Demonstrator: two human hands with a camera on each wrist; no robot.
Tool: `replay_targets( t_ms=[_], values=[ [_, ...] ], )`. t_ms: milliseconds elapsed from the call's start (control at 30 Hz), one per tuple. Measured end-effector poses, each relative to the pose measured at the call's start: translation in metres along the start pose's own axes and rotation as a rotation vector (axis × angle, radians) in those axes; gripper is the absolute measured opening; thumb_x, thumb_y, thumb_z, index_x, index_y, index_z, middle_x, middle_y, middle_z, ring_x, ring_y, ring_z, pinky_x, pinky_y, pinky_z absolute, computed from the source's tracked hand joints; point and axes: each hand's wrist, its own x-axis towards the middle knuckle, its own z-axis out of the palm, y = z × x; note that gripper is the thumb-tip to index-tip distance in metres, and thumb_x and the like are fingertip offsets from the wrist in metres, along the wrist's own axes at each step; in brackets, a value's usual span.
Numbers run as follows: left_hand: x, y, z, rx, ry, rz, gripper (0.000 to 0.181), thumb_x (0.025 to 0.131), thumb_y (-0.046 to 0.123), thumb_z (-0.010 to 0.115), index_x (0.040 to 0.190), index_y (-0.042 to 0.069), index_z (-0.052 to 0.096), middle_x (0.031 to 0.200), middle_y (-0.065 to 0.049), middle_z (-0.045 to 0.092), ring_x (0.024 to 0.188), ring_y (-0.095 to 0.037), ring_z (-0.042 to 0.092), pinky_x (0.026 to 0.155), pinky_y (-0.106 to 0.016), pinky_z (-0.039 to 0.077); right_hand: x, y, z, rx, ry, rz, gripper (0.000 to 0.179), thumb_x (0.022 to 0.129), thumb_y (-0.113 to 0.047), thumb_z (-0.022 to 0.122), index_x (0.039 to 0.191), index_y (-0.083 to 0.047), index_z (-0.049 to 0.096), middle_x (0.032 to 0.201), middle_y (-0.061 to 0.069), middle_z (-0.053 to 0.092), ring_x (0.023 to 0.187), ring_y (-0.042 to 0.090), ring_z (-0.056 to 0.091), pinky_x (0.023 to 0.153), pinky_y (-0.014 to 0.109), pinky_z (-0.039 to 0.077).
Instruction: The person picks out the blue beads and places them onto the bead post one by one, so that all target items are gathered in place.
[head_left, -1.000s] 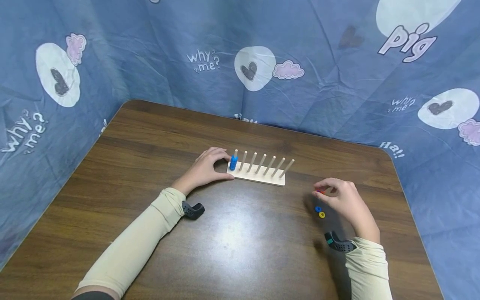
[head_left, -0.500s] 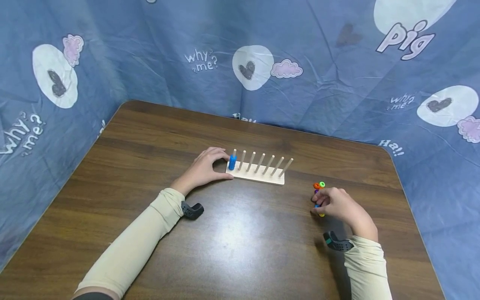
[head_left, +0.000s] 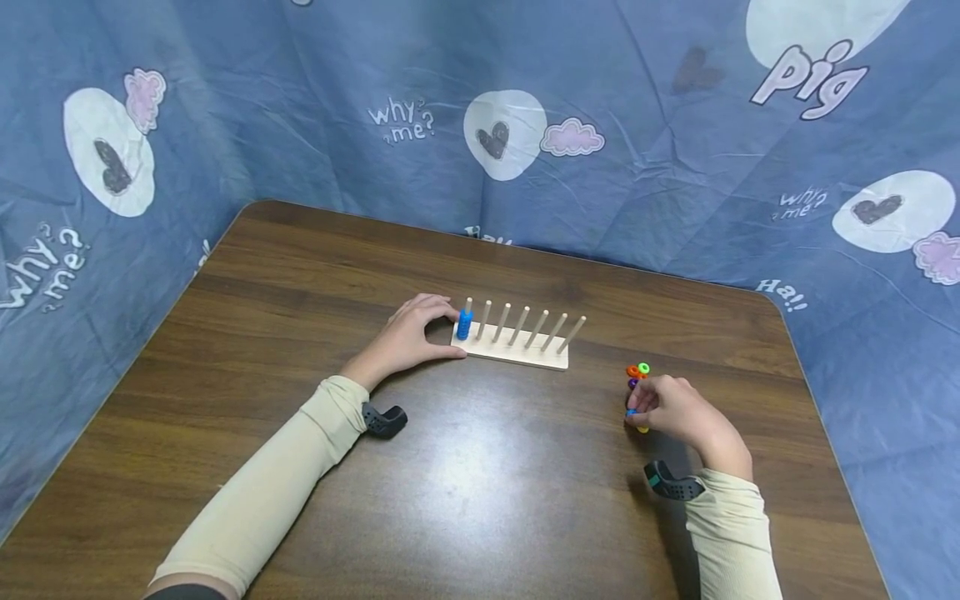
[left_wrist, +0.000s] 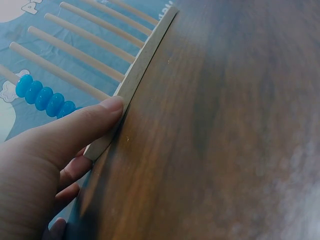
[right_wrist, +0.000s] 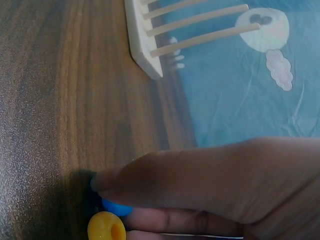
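A pale wooden peg board (head_left: 517,356) with a row of upright pegs stands mid-table. Its leftmost peg carries a stack of blue beads (head_left: 464,326); the other pegs are bare. My left hand (head_left: 408,335) grips the left end of the base, thumb along the front edge as the left wrist view shows. Off to the right of the board, my right hand (head_left: 690,414) pinches a loose blue bead (right_wrist: 116,207) between thumb and fingers, low over the table. A yellow bead (right_wrist: 104,227) lies right beside it.
Beyond my right fingers lie more loose beads: a green one (head_left: 644,368), an orange one (head_left: 632,372) and a purple one (head_left: 633,383). The brown wooden table (head_left: 360,258) ends at a blue printed cloth (head_left: 315,150) hanging behind it.
My right hand has drawn back toward me from the orange and green beads, uncovering them, and has closed its fingertips on the blue bead. The left hand keeps its hold on the board.
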Motion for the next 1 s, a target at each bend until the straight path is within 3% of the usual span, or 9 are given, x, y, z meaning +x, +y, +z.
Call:
replay_targets(
  t_ms=[300,633,1000],
  values=[
    [0.0,0.001,-0.001,0.006,-0.003,-0.003,0.058,0.074,0.042,0.093,0.121,0.013,0.073,0.145,-0.011,0.062,0.144,-0.031,0.047,0.126,-0.056,0.028,0.002,-0.003,-0.002,0.018,0.087,-0.052,0.01,0.088,-0.013,0.079,0.089,-0.009,0.07,0.08,-0.002,0.072,0.072,0.008,0.062,0.06,0.022,0.048],
    [0.0,-0.001,0.001,0.008,0.002,0.007,0.058,0.075,0.043,0.092,0.121,0.014,0.073,0.145,-0.012,0.061,0.143,-0.032,0.047,0.126,-0.057,0.029,0.002,-0.011,-0.004,-0.022,0.238,-0.112,0.01,0.09,-0.014,0.078,0.1,-0.011,0.076,0.077,-0.002,0.072,0.067,0.006,0.061,0.058,0.022,0.048],
    [0.0,-0.002,0.001,0.008,0.0,0.001,0.058,0.076,0.043,0.091,0.122,0.014,0.072,0.145,-0.012,0.061,0.144,-0.032,0.046,0.126,-0.057,0.028,0.004,-0.03,-0.011,0.0,0.361,-0.189,0.014,0.089,-0.011,0.08,0.101,-0.016,0.078,0.085,-0.004,0.075,0.071,0.01,0.062,0.063,0.025,0.051]
  ],
)
